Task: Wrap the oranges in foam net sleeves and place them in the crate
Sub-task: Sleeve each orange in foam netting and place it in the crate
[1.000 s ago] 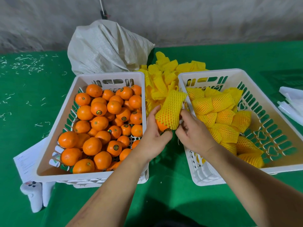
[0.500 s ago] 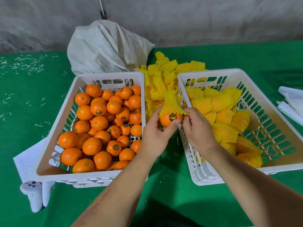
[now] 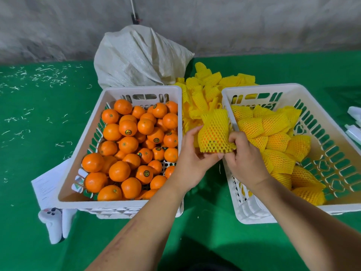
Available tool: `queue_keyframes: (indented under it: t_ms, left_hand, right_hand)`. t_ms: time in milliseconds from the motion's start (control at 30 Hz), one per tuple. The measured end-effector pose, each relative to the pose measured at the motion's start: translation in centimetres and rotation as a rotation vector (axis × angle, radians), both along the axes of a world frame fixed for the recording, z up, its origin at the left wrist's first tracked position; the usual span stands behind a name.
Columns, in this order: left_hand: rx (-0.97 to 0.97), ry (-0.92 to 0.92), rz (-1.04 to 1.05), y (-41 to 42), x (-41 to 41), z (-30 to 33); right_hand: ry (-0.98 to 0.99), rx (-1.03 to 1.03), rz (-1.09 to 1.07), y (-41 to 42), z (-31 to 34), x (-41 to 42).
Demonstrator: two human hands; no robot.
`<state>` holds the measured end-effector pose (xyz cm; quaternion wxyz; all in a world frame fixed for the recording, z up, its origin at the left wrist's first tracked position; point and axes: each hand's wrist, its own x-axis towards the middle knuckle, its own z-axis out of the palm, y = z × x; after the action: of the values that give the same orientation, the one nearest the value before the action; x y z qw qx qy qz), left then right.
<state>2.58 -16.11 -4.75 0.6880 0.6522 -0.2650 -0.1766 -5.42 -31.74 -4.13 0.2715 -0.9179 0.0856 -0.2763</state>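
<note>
Head view: left hand (image 3: pixel 192 163) and right hand (image 3: pixel 247 163) both curl their fingers round one orange (image 3: pixel 212 138), which sits inside a yellow foam net sleeve (image 3: pixel 214 132). It is held above the green tabletop (image 3: pixel 35 133), in the gap between the two white crates. Left crate (image 3: pixel 93 122), toward the left edge: bare oranges (image 3: pixel 128 143). Right crate (image 3: pixel 336 122), toward the right edge: wrapped oranges (image 3: pixel 277 141). Loose sleeves (image 3: pixel 205 87) are piled behind the gap, just beside a white sack (image 3: pixel 136 57) at the far edge.
</note>
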Motion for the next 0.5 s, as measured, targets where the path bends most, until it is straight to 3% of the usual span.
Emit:
queue_keyframes:
  t_ms: [200, 333, 433, 500]
  left_hand:
    - [-0.074, 0.095, 0.172, -0.46, -0.12, 0.36]
    - [0.04, -0.046, 0.117, -0.52, -0.35, 0.25]
    - [0.147, -0.156, 0.083, -0.67, -0.39, 0.03]
    - [0.107, -0.113, 0.096, -0.84, -0.42, 0.03]
  right_hand:
    - [-0.05, -0.113, 0.124, 0.27, -0.23, 0.06]
    - [0.03, 0.095, 0.102, 0.08, -0.43, 0.1]
    - [-0.04, 0.051, 0.064, -0.03, -0.43, 0.05]
    - [-0.089, -0.011, 0.039, 0.0, -0.33, 0.16]
